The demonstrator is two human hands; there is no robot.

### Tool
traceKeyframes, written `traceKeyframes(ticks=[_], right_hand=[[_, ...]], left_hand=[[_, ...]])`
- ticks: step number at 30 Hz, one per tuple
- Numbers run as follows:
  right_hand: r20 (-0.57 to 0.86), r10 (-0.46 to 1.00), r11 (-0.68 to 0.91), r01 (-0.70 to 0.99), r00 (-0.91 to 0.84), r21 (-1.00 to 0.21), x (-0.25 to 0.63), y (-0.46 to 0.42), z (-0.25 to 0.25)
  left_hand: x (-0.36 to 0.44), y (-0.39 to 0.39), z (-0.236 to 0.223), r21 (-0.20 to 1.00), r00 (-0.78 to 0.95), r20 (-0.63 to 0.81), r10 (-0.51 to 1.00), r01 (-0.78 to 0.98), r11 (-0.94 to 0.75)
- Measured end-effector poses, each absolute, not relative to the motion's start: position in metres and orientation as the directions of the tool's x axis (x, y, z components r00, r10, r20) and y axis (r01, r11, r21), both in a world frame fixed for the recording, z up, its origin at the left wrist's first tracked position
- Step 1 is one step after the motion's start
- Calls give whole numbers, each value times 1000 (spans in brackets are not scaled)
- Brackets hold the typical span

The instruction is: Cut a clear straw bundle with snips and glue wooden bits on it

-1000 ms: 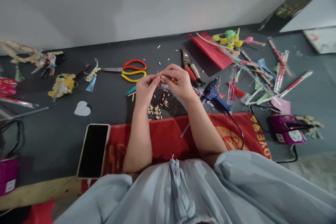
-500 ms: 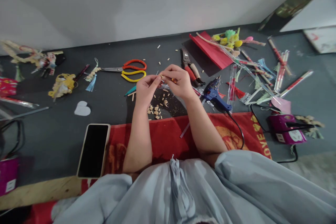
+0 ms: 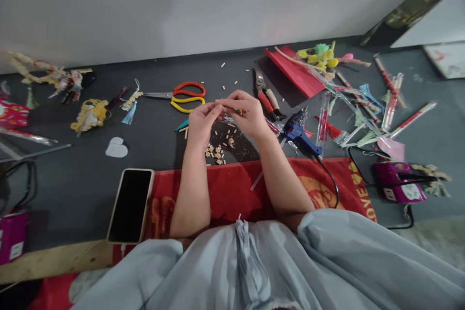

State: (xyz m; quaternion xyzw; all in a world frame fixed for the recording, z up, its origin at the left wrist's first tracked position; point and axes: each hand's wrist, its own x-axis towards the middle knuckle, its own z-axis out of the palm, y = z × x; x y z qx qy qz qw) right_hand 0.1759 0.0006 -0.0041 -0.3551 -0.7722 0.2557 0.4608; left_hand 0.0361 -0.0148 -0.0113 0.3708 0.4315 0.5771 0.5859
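Observation:
My left hand (image 3: 202, 122) and my right hand (image 3: 249, 112) meet at the fingertips above the dark table. Both are closed in a pinch; whatever sits between the fingers is too small and covered to make out. Under and in front of them lie several short wooden bits (image 3: 218, 153) and a little heap of silvery pins or wires (image 3: 228, 119). Scissors (image 3: 189, 88) with one orange and one yellow handle rest left of my hands. To the right are red-handled pliers (image 3: 266, 93) and a blue glue gun (image 3: 300, 131).
A phone (image 3: 131, 206) lies at the near left, beside a red towel (image 3: 232, 193). A white paper heart (image 3: 116, 147) is above it. Red paper (image 3: 296, 70), wrapped sticks (image 3: 392, 97) and a purple box with a cable (image 3: 397, 181) occupy the right side. Yellow yarn (image 3: 90, 115) lies left.
My fingertips have shifted slightly against each other, with the right fingers now stretched further over the left ones. The view has moved a little; the things on the table stay put.

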Motion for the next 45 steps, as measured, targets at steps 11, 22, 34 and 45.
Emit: traceKeyframes(ticks=[11, 22, 34, 45], right_hand=[[413, 847, 529, 452, -335, -719, 184, 1, 10], [70, 942, 329, 861, -328, -388, 227, -22, 54], [-265, 954, -161, 985, 139, -64, 310, -59, 54], [-237, 952, -190, 981, 193, 37, 319, -78, 16]], left_hand=[[39, -10, -4, 889, -282, -276, 919, -439, 132], [33, -4, -3, 845, -290, -263, 920, -530, 74], [32, -2, -6, 855, -282, -226, 932, -515, 51], [31, -3, -8, 842, -262, -219, 940, -537, 46]])
